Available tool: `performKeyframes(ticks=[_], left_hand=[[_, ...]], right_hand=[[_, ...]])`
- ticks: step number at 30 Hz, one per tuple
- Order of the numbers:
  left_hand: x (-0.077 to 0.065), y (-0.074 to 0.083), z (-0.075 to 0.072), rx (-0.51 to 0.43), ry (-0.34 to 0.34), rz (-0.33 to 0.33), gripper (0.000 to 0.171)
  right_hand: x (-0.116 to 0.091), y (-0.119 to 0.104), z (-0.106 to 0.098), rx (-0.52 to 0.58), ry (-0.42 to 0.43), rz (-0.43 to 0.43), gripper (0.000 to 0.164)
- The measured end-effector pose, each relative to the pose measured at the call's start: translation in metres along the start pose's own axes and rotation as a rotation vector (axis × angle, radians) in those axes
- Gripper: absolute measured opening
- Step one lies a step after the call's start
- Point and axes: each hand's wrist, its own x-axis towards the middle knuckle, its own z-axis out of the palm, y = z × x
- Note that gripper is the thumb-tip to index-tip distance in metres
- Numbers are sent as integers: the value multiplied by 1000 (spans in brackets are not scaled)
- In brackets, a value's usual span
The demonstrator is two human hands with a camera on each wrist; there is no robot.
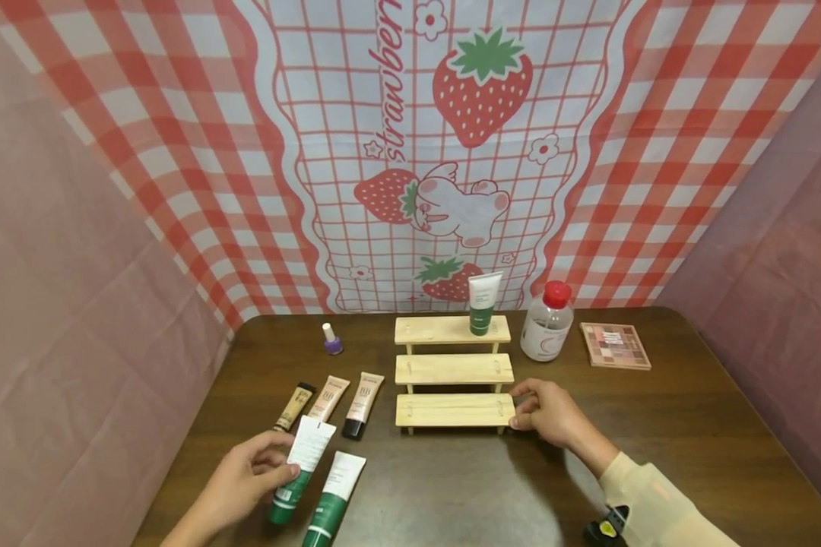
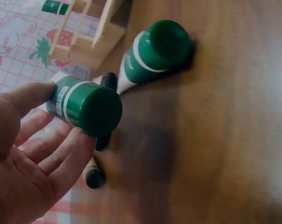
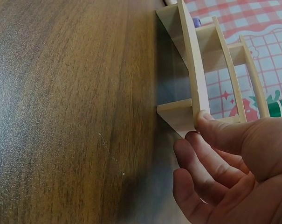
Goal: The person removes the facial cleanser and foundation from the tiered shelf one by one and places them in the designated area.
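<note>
My left hand [image 1: 246, 475] pinches a green-and-white squeeze tube [image 1: 304, 463] between thumb and fingers, raised off the table. In the left wrist view its green cap [image 2: 101, 112] faces the camera. A matching tube [image 1: 335, 497] lies on the table just right of it. At the three-step wooden stand [image 1: 454, 410], my right hand [image 1: 547, 410] grips the right end of the lowest step, with the thumb [image 3: 217, 128] on the board's edge and fingers curled below. Another green-and-white tube [image 1: 482, 304] stands cap down on the top step, at its right.
Two beige BB cream tubes [image 1: 364, 403] and a gold tube [image 1: 296, 406] lie left of the stand. Behind them stands a purple nail polish bottle [image 1: 331, 340]. Right of the stand are a red-capped bottle [image 1: 547, 323] and a flat eyeshadow palette [image 1: 616, 346]. A patterned cloth [image 1: 410, 114] hangs behind.
</note>
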Motion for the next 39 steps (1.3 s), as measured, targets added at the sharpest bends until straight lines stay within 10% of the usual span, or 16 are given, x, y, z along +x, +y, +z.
performKeyframes(ticks=[24,39], left_hand=[[-16,-24,0,-4,-71,-167,53],[-14,-30,2,26,-94,-160,50]], right_hand=[[1,0,0,7,-4,-16,42],[0,1,1,15,0,-12,42]])
